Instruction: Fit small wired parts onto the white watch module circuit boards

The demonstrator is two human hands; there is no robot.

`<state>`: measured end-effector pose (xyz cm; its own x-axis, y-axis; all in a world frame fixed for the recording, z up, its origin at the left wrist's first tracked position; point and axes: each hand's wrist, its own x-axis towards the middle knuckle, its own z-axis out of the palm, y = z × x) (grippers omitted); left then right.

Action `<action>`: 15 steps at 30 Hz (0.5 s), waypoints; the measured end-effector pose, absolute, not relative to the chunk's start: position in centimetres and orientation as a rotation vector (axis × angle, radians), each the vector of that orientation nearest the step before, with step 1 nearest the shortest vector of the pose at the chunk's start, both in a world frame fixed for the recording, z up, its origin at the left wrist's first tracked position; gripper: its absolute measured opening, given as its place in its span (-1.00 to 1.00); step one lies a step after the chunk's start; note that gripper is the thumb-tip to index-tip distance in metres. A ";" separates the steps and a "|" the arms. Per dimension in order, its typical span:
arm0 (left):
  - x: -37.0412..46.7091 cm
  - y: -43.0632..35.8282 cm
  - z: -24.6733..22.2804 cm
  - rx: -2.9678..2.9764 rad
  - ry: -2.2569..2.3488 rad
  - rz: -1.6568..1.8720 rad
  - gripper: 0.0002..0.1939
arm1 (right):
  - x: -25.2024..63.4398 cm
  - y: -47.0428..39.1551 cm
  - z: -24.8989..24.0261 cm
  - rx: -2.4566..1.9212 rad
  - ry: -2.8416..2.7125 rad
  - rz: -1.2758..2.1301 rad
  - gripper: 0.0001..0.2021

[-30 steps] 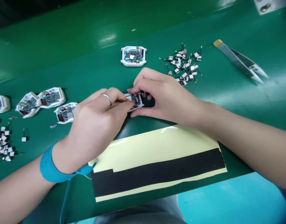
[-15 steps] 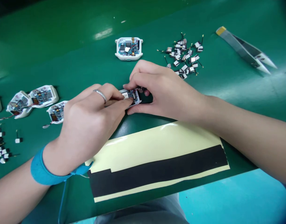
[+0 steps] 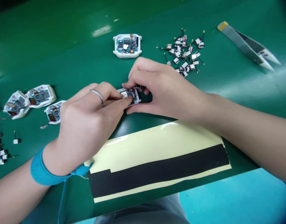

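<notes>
Between my hands, a smartwatch case (image 3: 135,97) lies face up with its circuit board exposed; a small round part on wires is partly visible at its right end. My right hand (image 3: 157,84) grips the case from the right, thumb at the near side and fingers at the far side. My left hand (image 3: 91,112), with a ring and a blue wrist strap (image 3: 48,174), reaches over the case from the left. Its thumb and fingers press together on the board, covering part of it. What those fingertips touch or pinch is hidden.
Open watch cases lie at left (image 3: 41,95) and at the back (image 3: 127,46). Small wired square parts (image 3: 186,56) are heaped behind my right hand, others (image 3: 0,152) at far left. Tweezers (image 3: 247,45) lie back right. A yellow sheet with a black strip (image 3: 161,172) lies in front.
The view has shifted slightly. Both hands keep nearly the same hold on the watch case, the left fingertips still on the board.
</notes>
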<state>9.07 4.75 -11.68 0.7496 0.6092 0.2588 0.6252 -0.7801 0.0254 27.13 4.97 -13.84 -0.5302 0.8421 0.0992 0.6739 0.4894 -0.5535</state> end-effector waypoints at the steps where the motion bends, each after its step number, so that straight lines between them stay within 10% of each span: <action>1: 9.0 4.8 -11.7 -2.878 -0.980 -0.408 -0.89 | 27.1 5.0 -13.8 -1.273 -2.379 0.653 -0.64; 15: 8.8 4.8 -11.7 -2.914 -0.979 -0.406 -0.89 | 27.2 5.0 -13.8 -1.260 -2.381 0.650 -0.67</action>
